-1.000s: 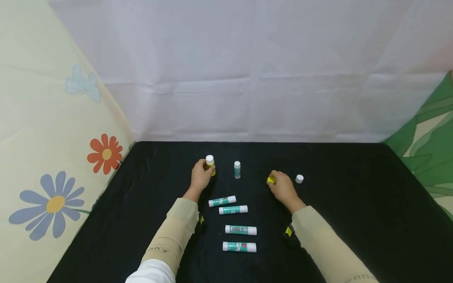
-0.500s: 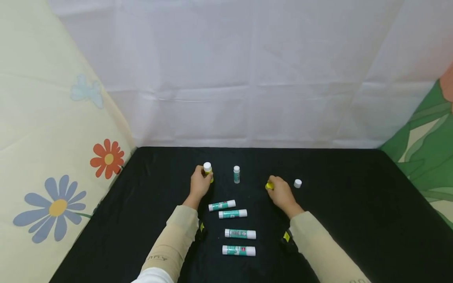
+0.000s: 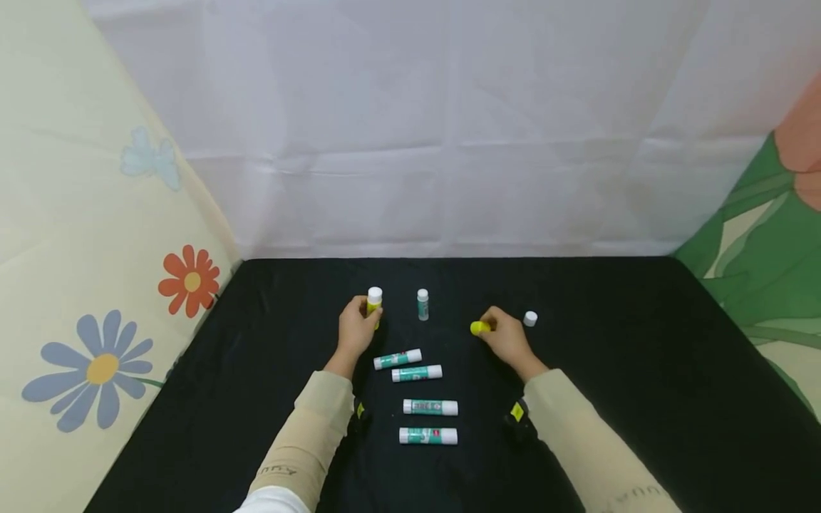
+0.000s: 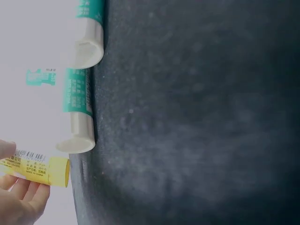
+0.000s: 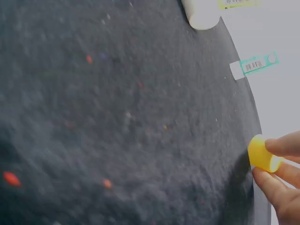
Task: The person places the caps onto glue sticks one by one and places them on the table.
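My left hand (image 3: 357,328) grips a yellow glue stick (image 3: 373,308) with a white top, held upright in the head view. Its yellow end (image 4: 58,171) points towards the table in the left wrist view. My right hand (image 3: 508,338) pinches a small yellow cap (image 3: 479,328) between thumb and fingers, at or just above the cloth. Between the hands, a teal-and-white glue stick (image 3: 422,305) stands upright. A loose white cap (image 3: 530,318) lies just beyond the right hand, to its right.
Several teal-and-white glue sticks lie on their sides in a column nearer me, including the nearest glue stick (image 3: 428,436) and the farthest glue stick (image 3: 398,359). A black cloth (image 3: 641,370) covers the table. Behind it hangs a white sheet (image 3: 449,142).
The yellow cap has turned in my right fingers and shows more of its side. My left hand has brought the yellow glue stick slightly nearer me. The head view has shifted a little.
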